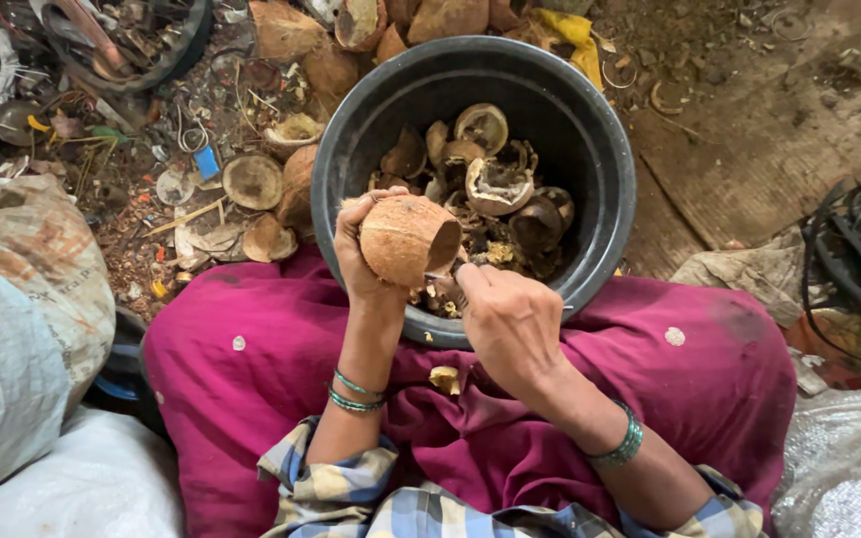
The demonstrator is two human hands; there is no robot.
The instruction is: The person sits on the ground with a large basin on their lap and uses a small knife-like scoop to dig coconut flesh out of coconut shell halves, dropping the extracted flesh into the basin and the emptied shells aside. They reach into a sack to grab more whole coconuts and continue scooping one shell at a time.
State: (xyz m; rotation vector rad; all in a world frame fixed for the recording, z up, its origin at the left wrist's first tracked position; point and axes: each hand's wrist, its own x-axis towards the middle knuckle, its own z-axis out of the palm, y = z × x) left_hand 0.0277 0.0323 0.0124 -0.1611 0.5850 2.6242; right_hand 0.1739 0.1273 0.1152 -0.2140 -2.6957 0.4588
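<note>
While the left hand (363, 254) wraps its fingers round a brown coconut half (408, 239), open end turned rightward, the right hand (506, 317) is closed on a thin tool (440, 278) (mostly hidden) at the shell's rim; just beyond both hands sits a black bucket (590, 120) of broken shells (495, 184); beneath the wrists spreads magenta cloth (710, 369)

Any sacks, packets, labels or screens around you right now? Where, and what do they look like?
Printed sack: far left, bulging, grey-white with faded orange marks.
White sack: bottom left, plain, rounded.
Shiny sack: bottom right, silvery woven.
Blue tag: small rectangle in the litter, upper left.
No screens or signs.
</note>
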